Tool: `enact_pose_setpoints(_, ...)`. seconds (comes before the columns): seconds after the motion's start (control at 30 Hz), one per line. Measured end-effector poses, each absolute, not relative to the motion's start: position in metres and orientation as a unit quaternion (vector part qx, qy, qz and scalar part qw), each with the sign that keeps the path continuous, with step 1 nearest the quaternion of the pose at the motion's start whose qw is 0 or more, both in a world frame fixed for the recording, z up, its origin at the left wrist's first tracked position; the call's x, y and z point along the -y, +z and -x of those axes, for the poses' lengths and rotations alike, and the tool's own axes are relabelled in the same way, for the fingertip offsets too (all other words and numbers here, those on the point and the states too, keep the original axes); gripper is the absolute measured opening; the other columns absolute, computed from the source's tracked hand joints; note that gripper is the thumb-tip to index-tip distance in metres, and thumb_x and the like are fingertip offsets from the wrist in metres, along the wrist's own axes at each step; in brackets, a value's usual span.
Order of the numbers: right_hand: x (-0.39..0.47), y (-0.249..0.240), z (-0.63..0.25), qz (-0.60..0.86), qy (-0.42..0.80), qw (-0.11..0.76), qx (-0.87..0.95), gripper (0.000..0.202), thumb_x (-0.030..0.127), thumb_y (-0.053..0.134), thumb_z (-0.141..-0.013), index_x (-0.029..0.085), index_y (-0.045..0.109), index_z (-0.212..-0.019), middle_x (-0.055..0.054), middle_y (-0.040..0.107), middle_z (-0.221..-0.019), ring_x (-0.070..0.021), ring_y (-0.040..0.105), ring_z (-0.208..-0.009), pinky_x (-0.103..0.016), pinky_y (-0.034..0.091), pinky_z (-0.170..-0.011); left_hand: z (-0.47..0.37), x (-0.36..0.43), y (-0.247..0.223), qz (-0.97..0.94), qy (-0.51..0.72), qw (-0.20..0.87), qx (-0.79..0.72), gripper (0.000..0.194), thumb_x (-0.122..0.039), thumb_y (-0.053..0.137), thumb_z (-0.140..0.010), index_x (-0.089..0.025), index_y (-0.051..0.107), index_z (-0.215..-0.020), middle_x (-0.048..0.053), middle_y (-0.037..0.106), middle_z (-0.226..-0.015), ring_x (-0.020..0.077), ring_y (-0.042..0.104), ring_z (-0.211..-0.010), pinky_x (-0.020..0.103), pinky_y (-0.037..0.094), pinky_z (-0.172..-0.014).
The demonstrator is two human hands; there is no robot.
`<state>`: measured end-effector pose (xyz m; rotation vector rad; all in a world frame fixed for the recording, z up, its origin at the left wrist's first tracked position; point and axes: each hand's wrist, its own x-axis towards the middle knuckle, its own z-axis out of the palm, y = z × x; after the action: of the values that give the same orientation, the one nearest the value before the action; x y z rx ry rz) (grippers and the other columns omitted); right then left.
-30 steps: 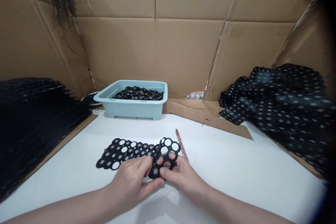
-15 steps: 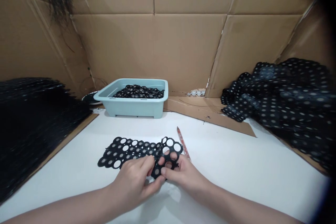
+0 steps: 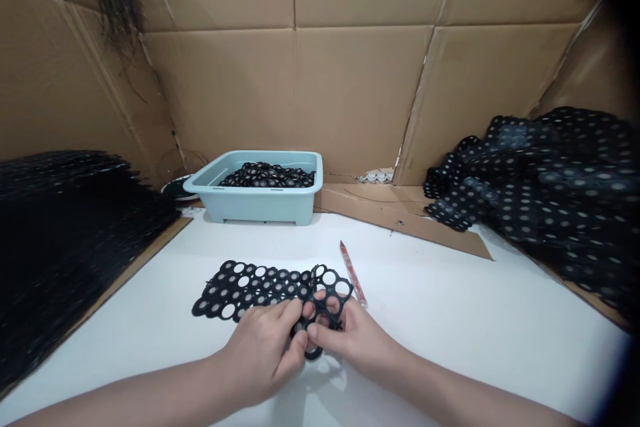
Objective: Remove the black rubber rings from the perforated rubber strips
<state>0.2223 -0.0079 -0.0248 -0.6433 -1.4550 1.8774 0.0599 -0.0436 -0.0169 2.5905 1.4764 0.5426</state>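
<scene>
A strip of black lace (image 3: 260, 287) with rows of round rings lies on the white table, its right end lifted and folded up between my hands. Some rings are open holes; others have a greyish filling. My left hand (image 3: 273, 340) pinches the strip near the fold, thumb and fingers closed. On the other side, my right hand (image 3: 353, 330) grips the lifted end, its thumb in front and fingertips showing through the rings from behind. Just beyond my right hand lies a slim pointed tool with a red-and-white patterned handle (image 3: 354, 277), touched by neither hand.
A light blue plastic basin (image 3: 255, 205) holding black ringed pieces stands at the back. Dark stacked material (image 3: 75, 240) is piled on the left. A heap of black dotted lace (image 3: 545, 180) fills the right. Cardboard walls (image 3: 360, 93) enclose the table (image 3: 450, 327).
The lifted end of the lace has turned slightly between my hands, and a ring now hangs lower below my thumbs. The whole view has shifted a little.
</scene>
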Motion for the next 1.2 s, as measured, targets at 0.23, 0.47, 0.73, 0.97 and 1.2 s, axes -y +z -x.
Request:
enact_pose_setpoints(0.23, 0.009, -0.027, -0.221, 0.22, 0.709, 0.339, 0.578, 0.012, 0.019, 0.057, -0.073, 0.012, 0.047, -0.075, 0.0, 0.052, -0.062, -0.0104, 0.05, -0.061, -0.024, 0.041, -0.061, -0.061, 0.045, -0.014, -0.843, 0.181, 0.101, -0.496, 0.015, -0.022, 0.027, -0.082, -0.02, 0.04, -0.074, 0.0, 0.054, -0.068, 0.0153, 0.05, -0.057, 0.026, 0.036, -0.052)
enact_pose_setpoints(0.47, 0.007, -0.024, -0.223, 0.269, 0.721, 0.339, 0.542, 0.027, 0.032, 0.062, -0.07, 0.012, 0.049, -0.082, 0.002, 0.047, -0.062, -0.0102, 0.049, -0.061, -0.024, 0.041, -0.061, -0.064, 0.043, -0.011, -0.817, 0.201, 0.096, -0.532, 0.015, -0.027, 0.036, -0.081, -0.02, 0.036, -0.068, -0.004, 0.045, -0.058, 0.0108, 0.043, -0.048, 0.022, 0.03, -0.046)
enact_pose_setpoints(0.73, 0.003, -0.029, -0.225, 0.241, 0.713, 0.306, 0.584, 0.025, 0.033, 0.061, -0.071, 0.012, 0.048, -0.071, 0.001, 0.046, -0.061, -0.0079, 0.044, -0.055, -0.021, 0.037, -0.053, -0.063, 0.045, -0.018, -0.857, 0.23, 0.033, -0.46, 0.017, -0.022, 0.041, -0.08, -0.019, 0.033, -0.065, -0.004, 0.041, -0.056, 0.0091, 0.038, -0.046, 0.021, 0.025, -0.044)
enact_pose_setpoints(0.97, 0.005, -0.028, -0.223, 0.201, 0.726, 0.305, 0.583, 0.023, 0.03, 0.063, -0.07, 0.013, 0.048, -0.068, 0.0, 0.049, -0.065, -0.0085, 0.045, -0.06, -0.021, 0.038, -0.059, -0.061, 0.046, -0.022, -0.848, 0.246, 0.106, -0.458, 0.024, -0.02, 0.043, -0.079, -0.018, 0.028, -0.06, -0.005, 0.035, -0.054, 0.008, 0.031, -0.047, 0.021, 0.022, -0.046)
enact_pose_setpoints(1.2, 0.002, -0.039, -0.22, 0.253, 0.746, 0.349, 0.507, 0.033, 0.037, 0.064, -0.068, 0.015, 0.039, -0.067, 0.001, 0.054, -0.055, -0.0084, 0.049, -0.045, -0.02, 0.039, -0.045, -0.048, 0.009, 0.011, -0.595, 0.387, 0.404, -0.576, 0.034, -0.044, 0.035, -0.078, -0.018, 0.03, -0.056, -0.005, 0.032, -0.047, 0.0082, 0.029, -0.042, 0.02, 0.023, -0.041)
